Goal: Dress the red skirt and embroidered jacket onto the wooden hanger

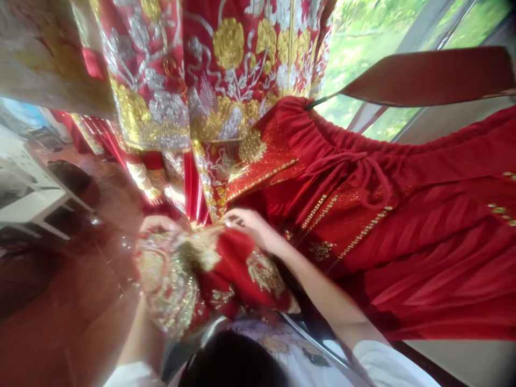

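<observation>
Between my hands is a bunched red embroidered garment (237,258) with gold and silver sequin patterns, its kind not clear. My left hand (159,223) grips it at the upper left, with the fingers partly hidden behind the cloth. At its upper right edge, my right hand (252,228) has its fingers closed on the fabric. Just beyond my hands hang red costumes (209,70) covered in gold and silver embroidery. Close to my right forearm is a red gathered skirt (403,252) with a drawstring bow and gold beading.
A dark red hanger (427,78) sticks out above the skirt, in front of a bright window (363,32). White furniture (32,199) stands at the left on a reddish tiled floor (92,322). A person's dark hair (234,360) shows at the bottom.
</observation>
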The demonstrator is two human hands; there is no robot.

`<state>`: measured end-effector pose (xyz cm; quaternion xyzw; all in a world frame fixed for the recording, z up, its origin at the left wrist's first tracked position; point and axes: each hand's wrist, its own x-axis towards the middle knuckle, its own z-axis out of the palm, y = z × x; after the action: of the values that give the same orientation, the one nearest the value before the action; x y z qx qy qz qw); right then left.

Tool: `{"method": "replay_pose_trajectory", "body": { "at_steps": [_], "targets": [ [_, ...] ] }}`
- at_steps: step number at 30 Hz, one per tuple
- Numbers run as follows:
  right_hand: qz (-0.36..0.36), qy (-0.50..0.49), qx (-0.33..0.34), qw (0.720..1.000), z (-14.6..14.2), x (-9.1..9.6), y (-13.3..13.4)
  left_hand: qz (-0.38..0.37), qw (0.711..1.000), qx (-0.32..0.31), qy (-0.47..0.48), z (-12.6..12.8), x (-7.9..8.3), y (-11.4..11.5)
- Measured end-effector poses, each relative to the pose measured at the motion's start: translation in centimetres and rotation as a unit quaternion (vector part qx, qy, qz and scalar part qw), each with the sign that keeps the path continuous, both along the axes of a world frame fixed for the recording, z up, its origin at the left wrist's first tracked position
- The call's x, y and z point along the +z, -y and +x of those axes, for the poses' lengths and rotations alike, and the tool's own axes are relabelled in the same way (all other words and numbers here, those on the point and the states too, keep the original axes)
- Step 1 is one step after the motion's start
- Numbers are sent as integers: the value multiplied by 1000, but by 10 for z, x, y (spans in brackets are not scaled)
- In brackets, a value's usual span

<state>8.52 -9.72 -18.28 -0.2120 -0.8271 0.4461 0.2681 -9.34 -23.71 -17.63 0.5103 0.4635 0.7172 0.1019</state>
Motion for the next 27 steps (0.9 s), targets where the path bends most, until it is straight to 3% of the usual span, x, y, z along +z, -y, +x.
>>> {"method": "replay_pose_trajectory", "body": {
  "at_steps": [2,5,7,9,11,13,19,23,27],
  "targets": [
    [145,-56,-76,985,23,28,2,-35,994,83,61,-26,3,9],
    [381,-134,-171,899,57,85,-8,-37,969,243,17,-54,15,19],
    [467,-119,-212,850,69,123,-26,-60,929,358,-70,-60,25,22],
    [518,-56,-253,815,70,152,-48,-100,896,407,-149,-55,34,20],
    [533,50,-269,801,66,167,-66,-139,892,375,-208,-45,43,12],
    [529,126,-257,799,64,171,-77,-143,901,329,-243,-33,53,1],
    [503,75,-232,829,75,168,-68,-30,880,379,-284,3,105,-48],
    [493,89,-191,844,72,185,-61,-24,883,303,-357,30,142,-113],
    [483,84,-148,859,51,208,-83,-97,902,227,-354,42,159,-187]
  ]
}}
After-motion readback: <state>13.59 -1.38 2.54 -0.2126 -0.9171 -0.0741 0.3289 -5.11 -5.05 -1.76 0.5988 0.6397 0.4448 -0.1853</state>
